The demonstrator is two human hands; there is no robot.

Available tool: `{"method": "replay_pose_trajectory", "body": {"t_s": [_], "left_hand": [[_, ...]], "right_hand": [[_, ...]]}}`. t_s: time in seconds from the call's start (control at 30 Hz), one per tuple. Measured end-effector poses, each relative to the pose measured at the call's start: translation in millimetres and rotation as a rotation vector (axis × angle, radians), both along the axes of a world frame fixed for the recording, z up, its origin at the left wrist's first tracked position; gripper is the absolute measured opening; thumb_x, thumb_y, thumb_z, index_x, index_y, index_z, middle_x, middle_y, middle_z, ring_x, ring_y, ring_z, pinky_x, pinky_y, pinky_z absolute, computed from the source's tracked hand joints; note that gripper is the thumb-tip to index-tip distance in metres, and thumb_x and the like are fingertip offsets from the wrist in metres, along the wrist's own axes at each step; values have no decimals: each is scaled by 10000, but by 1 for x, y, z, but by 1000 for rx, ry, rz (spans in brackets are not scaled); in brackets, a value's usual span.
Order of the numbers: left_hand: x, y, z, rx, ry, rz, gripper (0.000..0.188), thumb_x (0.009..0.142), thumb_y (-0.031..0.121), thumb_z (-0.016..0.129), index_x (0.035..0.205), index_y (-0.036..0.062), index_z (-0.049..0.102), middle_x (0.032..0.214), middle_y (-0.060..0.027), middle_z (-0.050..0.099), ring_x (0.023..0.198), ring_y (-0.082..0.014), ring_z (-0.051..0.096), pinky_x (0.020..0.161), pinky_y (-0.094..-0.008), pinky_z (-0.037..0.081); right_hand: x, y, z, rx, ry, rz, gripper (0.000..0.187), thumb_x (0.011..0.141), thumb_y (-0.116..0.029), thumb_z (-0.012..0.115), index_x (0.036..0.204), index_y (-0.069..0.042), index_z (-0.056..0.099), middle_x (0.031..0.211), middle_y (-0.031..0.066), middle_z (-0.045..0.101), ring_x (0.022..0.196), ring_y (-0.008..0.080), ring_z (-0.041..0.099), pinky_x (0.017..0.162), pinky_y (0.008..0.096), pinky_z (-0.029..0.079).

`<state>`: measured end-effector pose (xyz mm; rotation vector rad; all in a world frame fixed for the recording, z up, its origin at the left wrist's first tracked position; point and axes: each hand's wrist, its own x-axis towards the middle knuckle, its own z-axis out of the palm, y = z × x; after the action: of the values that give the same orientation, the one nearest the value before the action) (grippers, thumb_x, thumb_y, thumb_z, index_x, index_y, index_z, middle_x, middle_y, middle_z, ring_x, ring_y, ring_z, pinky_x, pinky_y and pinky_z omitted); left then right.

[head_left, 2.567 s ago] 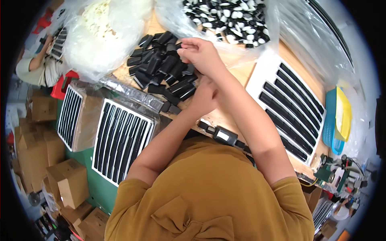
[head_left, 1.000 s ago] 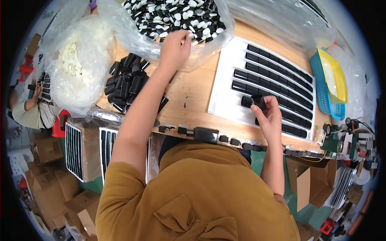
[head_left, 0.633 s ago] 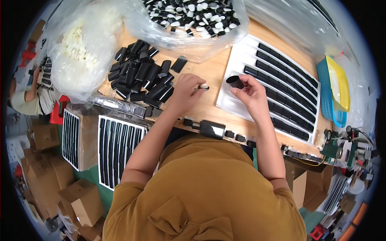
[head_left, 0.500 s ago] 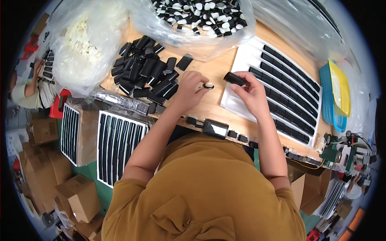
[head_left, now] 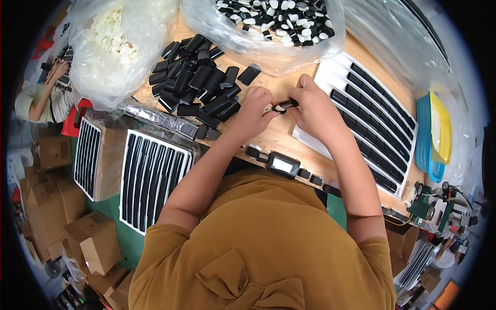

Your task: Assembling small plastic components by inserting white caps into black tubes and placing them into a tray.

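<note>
In front of me, above the wooden table (head_left: pixel 268 132), my two hands have come close together. My left hand (head_left: pixel 253 111) pinches a small oval plug-like piece (head_left: pixel 279 109) with a pale face and dark rim. Between the fingers of my right hand (head_left: pixel 314 107) is a short black tube (head_left: pixel 292 102), mostly covered by the fingertips. The tube and the oval piece meet or nearly meet; whether they touch I cannot tell. Left of my hands lies a heap of similar black tubes (head_left: pixel 199 82). At right, a white tray (head_left: pixel 326 72) carries rows of black tubes.
Behind the hands is a clear bag (head_left: pixel 258 54) of small black-and-white pieces. Another bag (head_left: pixel 82 77) of cream pieces stands at left. A blue basket (head_left: pixel 423 134) with a yellow container (head_left: pixel 440 129) sits at right. Cartons (head_left: pixel 95 243) and a person (head_left: pixel 44 101) are at left.
My right hand has moved left with the black tube, bringing it to the oval piece in my left hand. The whole view has shifted slightly.
</note>
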<state>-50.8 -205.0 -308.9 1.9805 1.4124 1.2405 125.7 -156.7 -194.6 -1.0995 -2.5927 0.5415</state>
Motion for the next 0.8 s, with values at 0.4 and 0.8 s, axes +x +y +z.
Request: {"method": "replay_pose_trajectory", "body": {"t_s": [0.4, 0.8], "left_hand": [[0, -2, 0, -55, 38, -23, 302, 759, 57, 783, 1002, 18, 607, 1101, -110, 555, 1130, -323, 477, 986, -404, 388], [-1, -3, 1, -101, 67, -15, 292, 768, 58, 770, 983, -4, 581, 1157, -125, 545, 1175, -330, 459, 1012, -406, 379]], "right_hand": [[-12, -2, -6, 33, -280, 55, 191, 792, -136, 746, 942, -52, 663, 894, 126, 634, 861, 343, 668, 721, 439, 545], [-15, -3, -20, 175, -285, 145, 189, 780, -103, 696, 961, -59, 670, 886, 96, 667, 885, 283, 674, 727, 384, 558]]}}
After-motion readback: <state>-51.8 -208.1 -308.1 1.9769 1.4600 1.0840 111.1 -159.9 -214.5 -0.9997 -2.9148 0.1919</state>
